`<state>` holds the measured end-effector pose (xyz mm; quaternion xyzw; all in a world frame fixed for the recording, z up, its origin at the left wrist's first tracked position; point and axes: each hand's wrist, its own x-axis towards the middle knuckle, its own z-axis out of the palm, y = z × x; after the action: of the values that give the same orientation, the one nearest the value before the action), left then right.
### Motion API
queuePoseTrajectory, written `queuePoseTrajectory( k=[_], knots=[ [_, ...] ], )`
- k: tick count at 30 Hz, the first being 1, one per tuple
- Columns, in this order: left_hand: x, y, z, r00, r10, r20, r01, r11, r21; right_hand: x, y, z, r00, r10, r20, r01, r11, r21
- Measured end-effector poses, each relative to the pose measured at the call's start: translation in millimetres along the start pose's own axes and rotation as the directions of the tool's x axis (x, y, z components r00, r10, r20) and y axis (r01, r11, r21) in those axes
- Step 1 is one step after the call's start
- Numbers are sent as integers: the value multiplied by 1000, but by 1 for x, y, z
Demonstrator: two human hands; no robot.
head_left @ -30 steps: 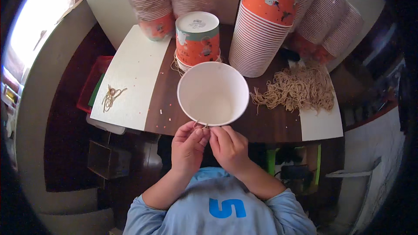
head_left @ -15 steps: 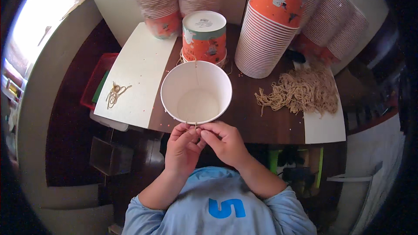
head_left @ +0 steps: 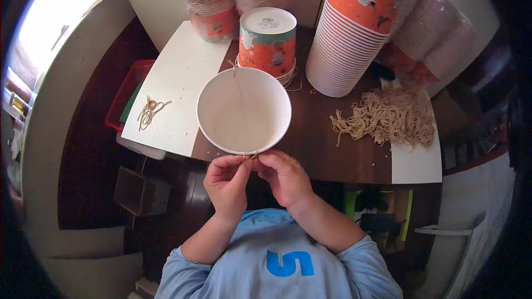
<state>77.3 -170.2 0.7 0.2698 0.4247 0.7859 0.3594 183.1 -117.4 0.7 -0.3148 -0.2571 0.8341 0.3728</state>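
A white-lined paper bucket [head_left: 244,112] stands at the table's near edge, its open mouth turned toward me. A thin tan cord [head_left: 254,156] passes through its near rim, and another bit of cord hangs at the far rim. My left hand [head_left: 227,185] is closed, thumb and forefinger pinching the cord just under the rim. Right beside it, my right hand [head_left: 285,178] pinches the same cord, fingertips almost touching the left ones. Behind the bucket, an orange and green printed bucket [head_left: 267,47] rests upside down with cord around its base.
A tall leaning stack of nested buckets [head_left: 346,50] rises at the back right. Near it lies a heap of loose tan cords [head_left: 390,117]; a few more cords [head_left: 151,113] lie at left. Plastic-wrapped bucket stacks [head_left: 210,5] stand at the back. A red bin [head_left: 126,97] sits left of the table.
The bucket has tipped and shifted slightly left against the table. My hands have drawn a little apart, the fingers still at the cord by the near rim.
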Motion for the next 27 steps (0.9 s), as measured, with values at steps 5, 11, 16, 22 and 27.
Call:
queuePoseTrajectory(
  k=[5,11,16,22,27],
  knots=[
    [-3,2,3,997,82,-11,-79,983,165,0,4,-1,1000,31,-3,-31,995,90],
    [-1,4,3,966,241,95,-259,883,392,-2,0,-3,1000,-3,8,3,998,57],
    [3,3,-5,881,357,310,-470,724,505,-4,0,0,1000,23,-1,-22,998,60],
    [1,2,0,865,374,334,-501,681,535,-9,-2,4,1000,19,-11,-18,998,60],
    [3,4,-2,853,367,371,-522,613,593,-8,-1,-2,999,1,-33,0,999,42]
  ],
)
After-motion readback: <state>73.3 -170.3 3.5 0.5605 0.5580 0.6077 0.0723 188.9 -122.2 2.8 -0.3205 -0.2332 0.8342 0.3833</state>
